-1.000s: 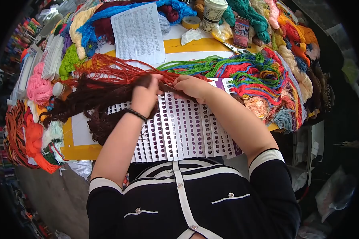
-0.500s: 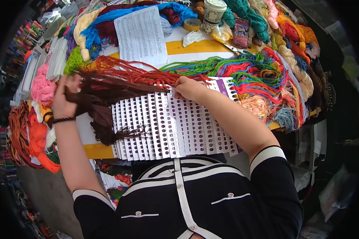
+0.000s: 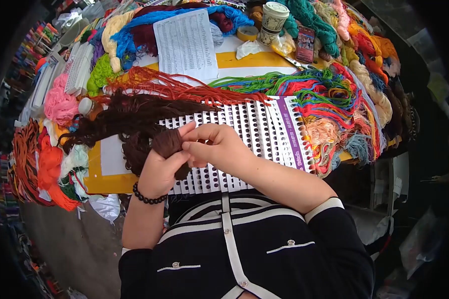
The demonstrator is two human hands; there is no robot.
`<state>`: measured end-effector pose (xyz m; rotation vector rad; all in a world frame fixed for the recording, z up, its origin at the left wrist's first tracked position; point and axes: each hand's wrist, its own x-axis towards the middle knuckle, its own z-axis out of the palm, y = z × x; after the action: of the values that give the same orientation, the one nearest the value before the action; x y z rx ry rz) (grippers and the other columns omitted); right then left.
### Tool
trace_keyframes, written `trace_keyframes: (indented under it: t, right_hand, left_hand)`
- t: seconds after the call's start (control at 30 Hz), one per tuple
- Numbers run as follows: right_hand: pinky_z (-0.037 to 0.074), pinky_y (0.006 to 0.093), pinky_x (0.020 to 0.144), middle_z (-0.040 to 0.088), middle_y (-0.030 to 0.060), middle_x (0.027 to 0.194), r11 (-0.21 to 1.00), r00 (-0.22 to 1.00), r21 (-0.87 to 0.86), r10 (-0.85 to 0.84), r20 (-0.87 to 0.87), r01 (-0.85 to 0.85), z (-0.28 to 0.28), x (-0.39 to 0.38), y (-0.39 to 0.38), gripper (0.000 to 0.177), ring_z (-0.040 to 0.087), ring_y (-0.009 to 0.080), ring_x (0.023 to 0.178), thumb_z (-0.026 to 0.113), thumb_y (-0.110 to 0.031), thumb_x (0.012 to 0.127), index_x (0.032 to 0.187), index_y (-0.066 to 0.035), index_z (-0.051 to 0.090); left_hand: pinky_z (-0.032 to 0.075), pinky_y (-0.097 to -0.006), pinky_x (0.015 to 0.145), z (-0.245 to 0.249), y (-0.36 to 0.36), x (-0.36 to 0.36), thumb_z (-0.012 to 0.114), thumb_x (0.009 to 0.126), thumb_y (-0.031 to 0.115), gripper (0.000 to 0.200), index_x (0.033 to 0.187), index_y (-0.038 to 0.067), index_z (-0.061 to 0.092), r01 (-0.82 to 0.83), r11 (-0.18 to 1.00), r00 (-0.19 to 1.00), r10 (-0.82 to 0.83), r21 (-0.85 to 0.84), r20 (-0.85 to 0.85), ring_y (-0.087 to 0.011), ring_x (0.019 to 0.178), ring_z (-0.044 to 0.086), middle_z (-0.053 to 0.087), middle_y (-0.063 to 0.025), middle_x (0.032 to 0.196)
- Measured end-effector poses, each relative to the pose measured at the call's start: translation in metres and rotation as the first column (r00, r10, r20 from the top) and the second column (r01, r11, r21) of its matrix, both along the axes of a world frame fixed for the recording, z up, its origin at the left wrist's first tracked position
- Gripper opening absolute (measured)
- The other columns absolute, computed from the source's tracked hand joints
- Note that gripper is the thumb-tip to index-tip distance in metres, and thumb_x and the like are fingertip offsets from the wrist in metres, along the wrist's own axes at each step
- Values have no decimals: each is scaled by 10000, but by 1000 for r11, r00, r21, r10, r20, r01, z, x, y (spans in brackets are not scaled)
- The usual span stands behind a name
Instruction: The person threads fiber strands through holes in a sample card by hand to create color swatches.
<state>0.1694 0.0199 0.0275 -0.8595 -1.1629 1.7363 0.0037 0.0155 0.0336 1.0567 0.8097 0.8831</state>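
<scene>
Dark brown thread (image 3: 167, 142) is bunched in my left hand (image 3: 162, 167), its fingers wrapped round the bundle, over the left part of the punched white cards (image 3: 242, 122). My right hand (image 3: 217, 147) meets it from the right, thumb and forefinger pinched together at the bundle; any strand between them is too small to make out. More dark brown thread (image 3: 134, 112) trails left from the cards' top edge. Red-brown strands (image 3: 184, 89) lie above, and green, blue and red strands (image 3: 294, 87) spread to the right.
A printed sheet (image 3: 184, 45) lies at the back. Near it are a yellow tape roll (image 3: 247, 33), a lidded cup (image 3: 273, 22), a phone (image 3: 305, 44) and scissors (image 3: 298, 63). Orange-red yarn (image 3: 50, 164) and pink yarn (image 3: 61, 102) are at the left.
My left hand has come right and toward me, and now holds bunched brown thread. My right hand has moved down and left from the cards' top edge to meet it.
</scene>
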Motion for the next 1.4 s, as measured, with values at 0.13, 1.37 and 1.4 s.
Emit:
trace_keyframes:
  t: [0.13,1.37,1.4]
  right_hand:
    - [449,209,538,610,50,691,991,1000,-132,28,-12,-29,-2,1,-4,121,556,80,599,568,-83,874,895,25,617]
    - [454,252,701,638,32,797,890,735,-442,-226,-639,-110,-14,15,8,112,556,118,637,609,-134,839,871,-33,644]
    - [454,252,701,638,32,797,890,735,-443,-225,-640,-113,-11,13,7,112,556,118,637,609,-134,839,871,-33,644]
  left_hand:
    - [453,-307,866,-5,-7,0,464,816,-39,499,1307,-72,379,-3,998,997,9,70,-72,-163,1024,544,526,-126,1208]
    - [468,-306,801,-3,-13,-11,426,867,25,339,1192,-49,487,-192,980,963,180,44,200,-175,832,611,646,-124,845]
    - [468,-306,801,-2,-14,-10,426,867,25,339,1192,-49,487,-194,980,963,182,44,199,-175,832,611,646,-124,845]
